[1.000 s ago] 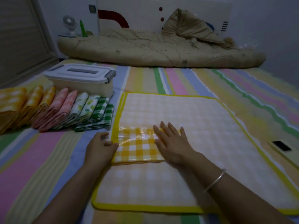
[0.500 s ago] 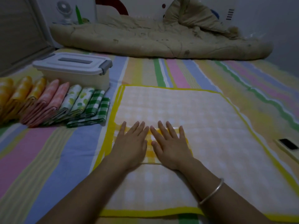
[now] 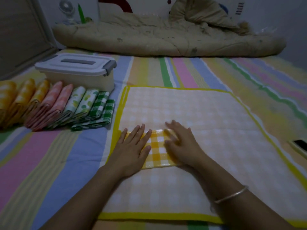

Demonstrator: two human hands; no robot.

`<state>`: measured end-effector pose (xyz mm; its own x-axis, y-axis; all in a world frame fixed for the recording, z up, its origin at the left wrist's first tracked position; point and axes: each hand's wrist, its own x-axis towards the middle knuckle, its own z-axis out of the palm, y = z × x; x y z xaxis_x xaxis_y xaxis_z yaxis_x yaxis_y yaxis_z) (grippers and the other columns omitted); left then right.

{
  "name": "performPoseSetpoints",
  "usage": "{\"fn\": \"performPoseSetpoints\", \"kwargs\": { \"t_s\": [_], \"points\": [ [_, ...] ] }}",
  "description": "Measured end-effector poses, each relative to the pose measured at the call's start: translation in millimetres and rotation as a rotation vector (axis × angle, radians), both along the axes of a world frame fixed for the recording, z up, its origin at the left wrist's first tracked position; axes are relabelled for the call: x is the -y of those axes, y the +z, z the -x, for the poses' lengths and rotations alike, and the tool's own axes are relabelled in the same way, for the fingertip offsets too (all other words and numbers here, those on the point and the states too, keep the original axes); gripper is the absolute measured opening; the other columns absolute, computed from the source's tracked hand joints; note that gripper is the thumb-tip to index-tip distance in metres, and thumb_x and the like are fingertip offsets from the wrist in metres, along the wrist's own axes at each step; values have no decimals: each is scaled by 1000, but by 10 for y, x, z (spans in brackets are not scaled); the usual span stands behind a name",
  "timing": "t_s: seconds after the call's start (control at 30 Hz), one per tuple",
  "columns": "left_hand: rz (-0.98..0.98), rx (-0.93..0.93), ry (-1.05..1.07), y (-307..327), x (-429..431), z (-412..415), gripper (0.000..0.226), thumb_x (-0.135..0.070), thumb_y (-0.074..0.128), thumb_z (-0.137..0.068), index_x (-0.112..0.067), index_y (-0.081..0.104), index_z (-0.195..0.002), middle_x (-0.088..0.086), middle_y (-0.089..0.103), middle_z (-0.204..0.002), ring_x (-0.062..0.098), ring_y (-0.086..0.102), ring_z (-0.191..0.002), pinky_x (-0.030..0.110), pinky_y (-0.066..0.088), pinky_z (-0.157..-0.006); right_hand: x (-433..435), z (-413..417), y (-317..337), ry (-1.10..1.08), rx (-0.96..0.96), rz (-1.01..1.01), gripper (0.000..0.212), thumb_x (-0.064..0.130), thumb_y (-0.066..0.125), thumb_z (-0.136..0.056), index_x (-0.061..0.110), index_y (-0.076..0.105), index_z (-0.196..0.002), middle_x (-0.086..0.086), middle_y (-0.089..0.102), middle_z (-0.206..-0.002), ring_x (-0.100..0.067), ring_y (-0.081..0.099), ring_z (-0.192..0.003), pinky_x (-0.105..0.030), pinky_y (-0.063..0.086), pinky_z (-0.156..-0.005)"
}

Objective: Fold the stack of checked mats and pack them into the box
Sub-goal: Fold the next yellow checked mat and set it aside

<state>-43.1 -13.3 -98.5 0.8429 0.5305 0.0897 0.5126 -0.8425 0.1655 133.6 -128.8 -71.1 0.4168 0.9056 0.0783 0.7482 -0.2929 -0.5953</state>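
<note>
My left hand (image 3: 131, 151) lies flat, palm down, fingers straight and close together, pressing the left part of the folded yellow checked mat (image 3: 158, 146). My right hand (image 3: 181, 146) rests palm down on its right part, fingers spread and gripping nothing, though it is too blurred for me to make out each finger. A strip of glossy yellow-and-white checks shows between the two hands. A thin metal bangle (image 3: 232, 195) sits on my right wrist. Under both hands and the folded mat lies a large spread mat (image 3: 191, 110), pale checked with a bright yellow border, reaching ahead of my hands and off to their right. Left of my left hand and farther from me, a row of folded mats (image 3: 63, 107) leans one against another on the striped sheet (image 3: 49, 160): yellow, pink, leaf-printed, green checked. Just beyond that row stands the box (image 3: 79, 80), its white lid (image 3: 54, 63) on. Far ahead of my hands a beige quilt (image 3: 166, 39) lies bundled across the bed. Well right of my right hand, at the edge of view, lies a dark phone (image 3: 300, 145).
</note>
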Motion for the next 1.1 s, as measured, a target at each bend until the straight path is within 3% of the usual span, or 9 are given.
{"fn": "performPoseSetpoints", "kwargs": {
  "t_s": [0.07, 0.1, 0.2, 0.33, 0.47, 0.63, 0.7, 0.83, 1.1],
  "points": [
    [23, 21, 8, -1, 19, -1, 78, -68, -28, -78, -38, -15, -149, -11, -18, -160, 4, -24, -145, 40, -13, -119, 86, -76, 107, -243, -236, -284, 46, 19, 56, -92, 29, 50, -137, 0, 45, -146, -17, 46, -132, -36, 36, -110],
    [24, 18, 10, -4, 18, 1, 78, -68, -28, -78, -38, -16, -149, -11, -18, -160, 4, -24, -145, 40, -13, -119, 146, -112, 163, -370, -199, -328, 42, 12, 55, -91, 27, 55, -131, -1, 53, -135, -18, 55, -121, -34, 43, -101],
    [9, 19, 6, -20, 7, -2, 76, -68, -25, -80, -37, -15, -149, -9, -16, -161, 6, -22, -146, 40, -13, -119, 304, -212, 239, -594, -48, -154, 29, 21, 51, -94, 20, 59, -122, -5, 65, -114, -25, 60, -107, -32, 42, -88],
    [-14, -17, 16, -27, -9, -8, 75, -67, -20, -81, -37, -17, -149, -9, -18, -161, 7, -21, -146, 41, -13, -119, 288, -207, 227, -526, -45, 69, 33, 35, 43, -99, 11, 64, -107, -9, 68, -107, -29, 59, -101, -31, 37, -74],
    [18, -10, 23, 38, 47, -18, 81, -68, -16, -81, -35, -10, -154, -8, -15, -161, 7, -17, -148, 40, -14, -119, 283, -238, 236, -498, 106, 99, 31, 37, 42, -100, 13, 61, -96, -8, 67, -99, -27, 58, -90, -32, 37, -69],
    [351, 205, 78, 157, 268, -192, 65, -47, 2, -88, -34, 6, -152, -8, 5, -163, 2, -3, -148, 33, -9, -120, 445, -470, 227, -508, 230, 145, 31, 41, 42, -99, 17, 62, -101, -7, 68, -101, -31, 60, -97, -34, 39, -71],
    [434, 319, 96, 167, 322, -219, 64, -51, 17, -88, -38, 17, -151, -9, 8, -162, 1, 2, -148, 29, -10, -120, 494, -547, 175, -467, 219, 149, 30, 40, 43, -100, 17, 62, -100, -8, 68, -98, -31, 61, -95, -33, 37, -68],
    [262, 155, 43, 135, 360, -206, 86, -76, 22, -71, -42, 21, -150, -5, -2, -164, 9, -7, -149, 37, -12, -118, 516, -581, 75, -437, 159, 114, 27, 39, 45, -99, 17, 60, -94, -6, 68, -91, -30, 61, -92, -33, 36, -68],
    [415, -96, 10, 209, 226, -233, 108, -91, 30, -54, -51, 1, -150, 0, -29, -159, 14, -30, -144, 44, -15, -118, 553, -568, 44, -430, 100, 51, 28, 39, 46, -99, 16, 62, -95, -3, 68, -89, -26, 61, -90, -31, 35, -67]
  ]
}}
